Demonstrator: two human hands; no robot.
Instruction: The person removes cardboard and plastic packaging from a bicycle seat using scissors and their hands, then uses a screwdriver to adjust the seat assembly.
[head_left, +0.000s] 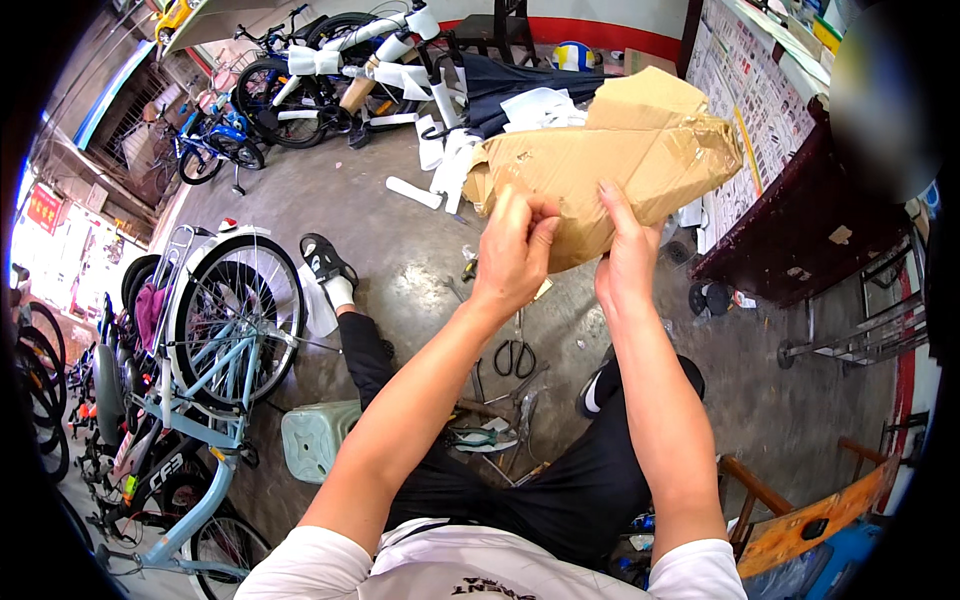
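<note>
Concrete floor [350, 180], grey, scuffed; it carries the items below.
Bicycle [210, 433], light blue, leaning at left among others.
Bicycle with white wrapping [313, 62], dark, at the far side of the floor.
Bench [810, 220], dark red, worn, at right; its pale side is covered with printed sheets [740, 70], rows of small pictures and text, too fine to read.
Shirt [480, 565], white, worn by the person; dark lettering across the front, partly cut by the lower edge.
Cardboard piece [625, 145], brown, creased and folded, with shiny clear tape at its right end; raised above the floor in front of the person, between the hands.
Red sign [43, 207], far left, in the bright opening; pale characters, blurred.
Stool [310, 440], pale green plastic, beside the person's left leg.
Right hand [628, 250], clamped on the cardboard's near edge, thumb upon the face, fingers behind.
Left hand [515, 245], at the cardboard's near left part, fingers curled, thumb near the fingertips; whether it pinches anything cannot be told.
Ball [572, 57], white, blue and yellow, by the far wall.
Frame lettering [165, 470], large white characters on a black tube, at left.
Scissors [516, 352], black looped handles, on the floor between the legs.
</note>
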